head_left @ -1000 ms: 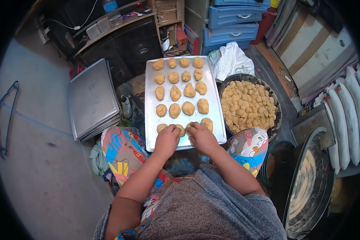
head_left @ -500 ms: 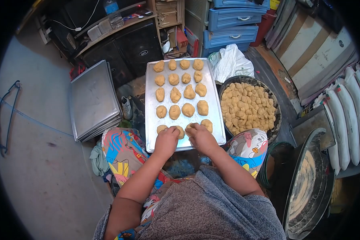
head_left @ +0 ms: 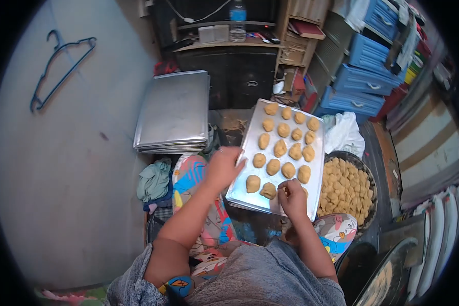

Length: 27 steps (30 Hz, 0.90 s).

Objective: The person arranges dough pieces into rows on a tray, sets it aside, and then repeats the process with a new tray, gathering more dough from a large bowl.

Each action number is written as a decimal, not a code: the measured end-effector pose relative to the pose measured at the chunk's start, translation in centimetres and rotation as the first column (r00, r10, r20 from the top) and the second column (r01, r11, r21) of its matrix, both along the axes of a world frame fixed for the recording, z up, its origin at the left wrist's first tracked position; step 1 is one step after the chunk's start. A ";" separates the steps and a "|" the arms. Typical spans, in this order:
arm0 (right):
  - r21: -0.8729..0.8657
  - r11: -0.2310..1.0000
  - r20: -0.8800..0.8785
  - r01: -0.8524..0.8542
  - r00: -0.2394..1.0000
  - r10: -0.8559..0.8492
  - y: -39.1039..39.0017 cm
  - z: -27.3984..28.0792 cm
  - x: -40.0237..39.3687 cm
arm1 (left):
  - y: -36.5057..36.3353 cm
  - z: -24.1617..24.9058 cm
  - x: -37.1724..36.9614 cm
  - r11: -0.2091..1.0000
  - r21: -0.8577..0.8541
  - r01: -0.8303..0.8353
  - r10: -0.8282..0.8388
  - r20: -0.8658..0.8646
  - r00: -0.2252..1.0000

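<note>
A metal baking tray rests tilted in front of my knees, with rows of rough dough balls on it. At the tray's left edge is my left hand, slightly blurred, thumb apart from the fingers and nothing seen in it. My right hand is over the near row with its fingers curled together. Whatever those fingers hold is hidden. Just left of them sits one dough ball, and another peeks out on their right.
A round tub heaped with dough pieces stands right of the tray. Stacked metal trays lie to the left. Blue drawers, a white plastic bag and a shelf with a water bottle are behind.
My view has turned left, so the tray appears farther right and angled. My left hand has left the dough for the tray's left edge. My right hand stays over the near row.
</note>
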State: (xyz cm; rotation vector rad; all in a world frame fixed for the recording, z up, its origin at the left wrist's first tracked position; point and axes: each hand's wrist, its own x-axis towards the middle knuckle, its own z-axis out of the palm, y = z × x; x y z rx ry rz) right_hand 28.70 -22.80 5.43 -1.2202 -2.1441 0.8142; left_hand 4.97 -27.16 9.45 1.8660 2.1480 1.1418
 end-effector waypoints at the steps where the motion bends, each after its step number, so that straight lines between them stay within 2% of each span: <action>1: 0.002 1.000 0.003 -0.017 1.000 0.017 0.1 0.9 -1.2 | 0.0 0.3 -2.2 0.996 0.027 -0.082 0.082 0.007 0.997; 2: -0.028 0.996 0.004 -0.086 0.996 0.086 0.1 2.3 -3.0 | -0.1 0.3 -4.6 0.986 0.052 -0.161 0.161 0.015 0.987; 3: -0.057 0.987 0.001 -0.153 0.988 0.153 0.2 3.3 -4.8 | -0.1 0.0 -7.5 0.976 0.033 -0.216 0.217 -0.048 0.975; 4: 0.012 0.952 -0.126 -0.305 0.944 0.304 0.8 2.8 -6.7 | 0.0 -0.6 -10.3 0.962 0.017 -0.271 0.271 -0.113 0.956; 5: 0.219 0.895 -0.037 -0.389 0.913 0.406 0.7 3.8 -9.1 | 0.2 -1.2 -12.6 0.958 0.022 -0.286 0.286 -0.116 0.951; 7: 0.154 0.873 -0.092 -0.463 0.873 0.479 1.2 4.2 -13.8 | 0.6 -2.3 -17.0 0.864 -0.350 -0.361 0.287 -0.246 0.926; 8: 0.133 0.862 -0.131 -0.490 0.853 0.505 1.8 3.9 -16.2 | 0.6 -3.2 -18.4 0.860 -0.336 -0.383 0.310 -0.251 0.917; 10: -0.149 0.865 -0.150 -0.479 0.876 0.459 3.5 3.2 -20.7 | 0.3 -5.2 -20.3 0.868 -0.340 -0.362 0.153 -0.510 0.846; 11: -0.177 0.882 -0.221 -0.437 0.891 0.397 4.6 1.5 -22.8 | 0.2 -5.4 -21.2 0.795 -0.466 -0.388 0.135 -0.488 0.862; 12: -0.200 0.888 -0.252 -0.414 0.898 0.361 6.0 -0.3 -24.5 | -0.3 -5.6 -21.7 0.795 -0.458 -0.398 0.150 -0.488 0.860; 15: -0.197 0.908 -0.224 -0.369 0.919 0.325 10.1 -7.5 -28.8 | -2.4 -6.6 -22.2 0.804 -0.310 -0.508 0.446 -0.251 0.859; 16: -0.225 0.937 -0.141 -0.267 0.960 0.240 10.6 -8.9 -29.7 | -3.1 -7.5 -22.8 0.802 -0.311 -0.510 0.451 -0.246 0.858; 17: -0.246 0.956 -0.054 -0.159 0.987 0.150 11.0 -10.6 -30.4 | -3.7 -8.6 -23.6 0.764 -0.241 -0.598 0.586 -0.128 0.800; 18: -0.249 0.955 -0.047 -0.159 0.987 0.152 11.9 -12.9 -31.4 | -4.2 -9.4 -24.5 0.706 -0.183 -0.684 0.696 0.002 0.718; 20: -0.359 0.924 -0.127 -0.136 0.987 0.096 13.3 -16.8 -32.7 | -5.5 -9.9 -26.2 0.671 -0.184 -0.719 0.737 0.062 0.673; 21: -0.362 0.923 -0.120 -0.133 0.988 0.095 12.5 -15.2 -32.7 | -6.0 -11.1 -27.5 0.672 -0.163 -0.722 0.739 0.097 0.666; 23: -0.689 0.716 -0.240 -0.109 0.967 -0.084 9.8 -9.5 -32.8 | -6.9 -13.2 -29.6 0.703 -0.069 -0.708 0.711 0.121 0.693; 27: -0.761 0.645 -0.241 -0.073 0.955 -0.176 9.5 -8.4 -33.2 | -7.7 -13.5 -30.1 0.749 0.025 -0.662 0.642 0.217 0.735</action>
